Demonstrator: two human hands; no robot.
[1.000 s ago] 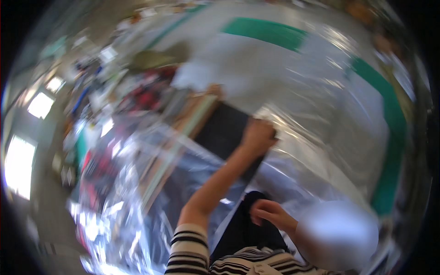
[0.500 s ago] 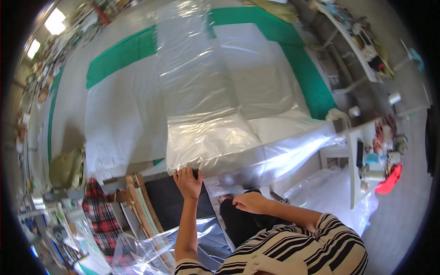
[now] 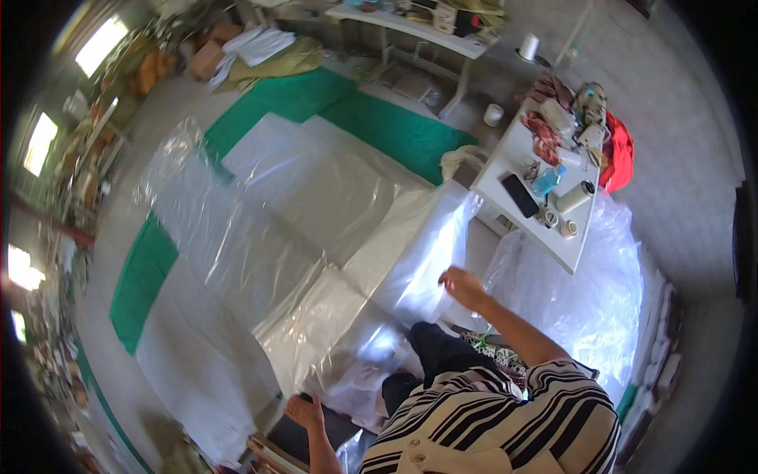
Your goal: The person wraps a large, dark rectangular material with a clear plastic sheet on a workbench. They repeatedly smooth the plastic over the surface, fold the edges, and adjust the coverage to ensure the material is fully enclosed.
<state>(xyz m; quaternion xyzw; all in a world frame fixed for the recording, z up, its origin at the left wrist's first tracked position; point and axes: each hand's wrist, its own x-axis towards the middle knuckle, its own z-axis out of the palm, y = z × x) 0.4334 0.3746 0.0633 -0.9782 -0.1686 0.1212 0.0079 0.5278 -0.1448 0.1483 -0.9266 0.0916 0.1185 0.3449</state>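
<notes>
A large sheet of clear plastic film (image 3: 316,332) lies over pale sheets (image 3: 205,355) and green fabric (image 3: 391,130). My left hand (image 3: 306,412) is at the film's near left corner, fingers curled by a small dark thing I cannot make out. Farther right, my right hand (image 3: 464,287) is raised in front of the film's bright right edge, its fingers bent together. Whether anything is pinched in them cannot be told.
On the right a white table (image 3: 570,246) holds a black phone (image 3: 519,195), a blue bottle (image 3: 548,180), thread spools and cloth. A red bag (image 3: 618,154) hangs beyond it. Crumpled clear plastic (image 3: 568,308) fills the floor below. Another table (image 3: 403,30) stands at the back.
The view has swung to the right. My right hand has moved from in front of my lap out to the film's right side. My left hand stays by the film's near edge.
</notes>
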